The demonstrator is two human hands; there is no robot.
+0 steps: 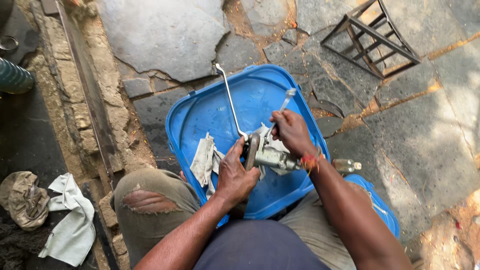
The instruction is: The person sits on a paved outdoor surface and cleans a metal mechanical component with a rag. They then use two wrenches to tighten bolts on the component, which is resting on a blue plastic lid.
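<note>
My left hand [235,175] grips the round end of a grey metal mechanical part [267,155] held over a blue plastic tray [200,117]. A long bent metal rod [229,97] rises from the part toward the tray's far rim. My right hand [291,131] is closed on a thin metal tool [282,106] whose tip points down into the part. A dirty white rag [205,160] lies in the tray just left of my left hand. A red thread is tied around my right wrist.
My torn grey trousers' left knee [147,200] is beside the tray. A small glass bottle [346,165] lies on the stone paving to the right. A metal stool frame [372,37] stands far right. Rags [70,220] lie on the left beyond a stone kerb [82,100].
</note>
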